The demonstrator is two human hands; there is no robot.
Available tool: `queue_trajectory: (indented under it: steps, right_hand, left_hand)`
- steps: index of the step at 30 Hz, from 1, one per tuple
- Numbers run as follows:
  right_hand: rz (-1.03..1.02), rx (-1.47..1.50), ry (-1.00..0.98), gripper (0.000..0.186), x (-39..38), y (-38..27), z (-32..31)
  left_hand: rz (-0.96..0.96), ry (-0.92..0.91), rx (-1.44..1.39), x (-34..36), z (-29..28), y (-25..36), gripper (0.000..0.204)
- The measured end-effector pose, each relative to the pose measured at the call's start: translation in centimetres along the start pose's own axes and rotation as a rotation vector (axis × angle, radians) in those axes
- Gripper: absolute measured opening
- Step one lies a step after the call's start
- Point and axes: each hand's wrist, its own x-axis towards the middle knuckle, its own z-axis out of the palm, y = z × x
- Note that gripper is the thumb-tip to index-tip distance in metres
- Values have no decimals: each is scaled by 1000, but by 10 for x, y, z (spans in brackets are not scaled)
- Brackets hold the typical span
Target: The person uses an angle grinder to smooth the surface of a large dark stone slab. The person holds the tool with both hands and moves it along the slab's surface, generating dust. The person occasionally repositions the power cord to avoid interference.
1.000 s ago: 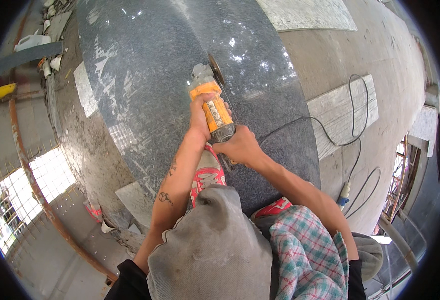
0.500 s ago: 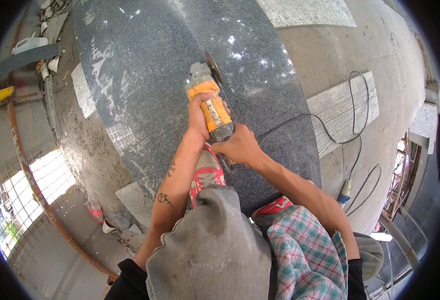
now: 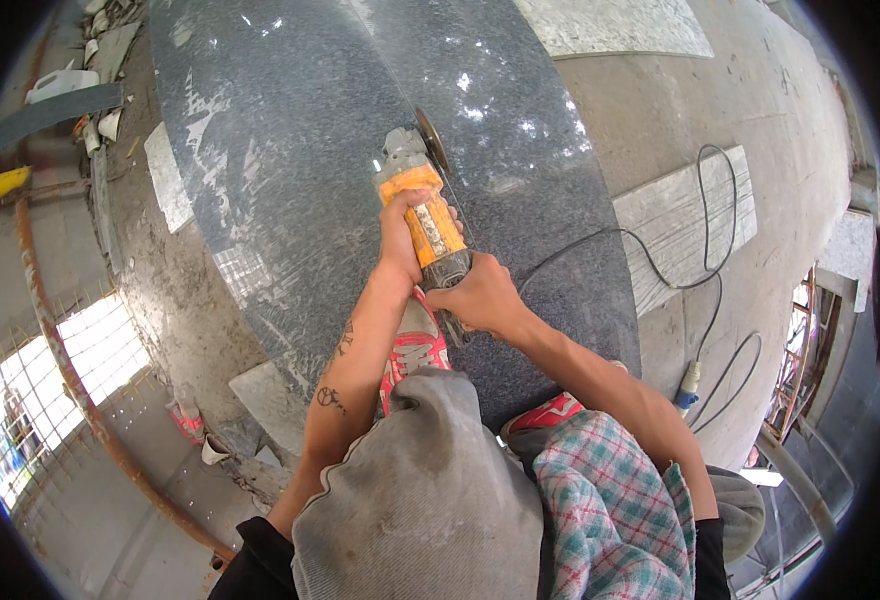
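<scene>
An orange angle grinder with a grey head is held in both hands over a large dark speckled stone slab. My left hand wraps round its orange body, fingers curling over the far side. My right hand is closed round the dark rear end, partly hiding it. The thin cutting disc stands on edge on the tool's right side, at a pale straight line that runs up the slab. Whether the disc touches the stone is hard to make out.
A black cable runs right from the slab over a pale stone piece to a plug connection. My red shoe is on the slab close behind the grinder. A rusty pipe curves along the left.
The grinder and both hands have shifted very slightly, the head and disc a little nearer to me and to the right. Both grips stay the same.
</scene>
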Motion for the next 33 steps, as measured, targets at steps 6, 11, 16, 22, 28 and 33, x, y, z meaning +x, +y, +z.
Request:
queue_trajectory:
  steps: [6, 11, 16, 22, 28, 33]
  right_hand:
    - [-84, -78, 70, 55, -13, 17, 6]
    - [-81, -60, 57, 55, -17, 18, 5]
    - [-26, -58, 65, 52, -6, 8, 4]
    - [-83, -57, 63, 56, -16, 21, 8]
    - [-91, -75, 79, 55, -21, 26, 8]
    - [-38, -86, 67, 51, -12, 3, 1]
  left_hand:
    - [-14, 16, -24, -14, -1, -16, 45]
    - [-29, 5, -41, -16, -1, -21, 44]
    - [-39, 10, -41, -5, 0, -5, 46]
    - [-41, 9, -17, -13, -6, -20, 44]
    - [-23, 22, 22, -22, 1, -22, 45]
    - [-14, -8, -34, -8, -1, -9, 45]
